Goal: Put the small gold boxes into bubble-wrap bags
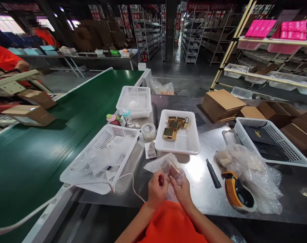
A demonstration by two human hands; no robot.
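Observation:
Close to the table's front edge, a small gold-coloured box [174,169] sits in a piece of bubble wrap [153,164]. My left hand [156,189] is closed, its curled fingers gripping the wrap at the left side of the box. From the right, my right hand [182,189] presses thumb and fingers round the wrapped box. Just beyond my hands, a white basket [186,146] holds several gold boxes [173,125]. A white card with printed labels [150,150] and a roll of clear tape [148,132] lie left of that basket.
On the right are a black utility knife [213,173], an orange tape dispenser [235,192], piled bubble wrap [259,175] and a basket of black packaging [290,153]. Flat cardboard [221,104] stands behind. A basket of plastic bags [100,162] borders the green conveyor [67,114], where a white cable crosses.

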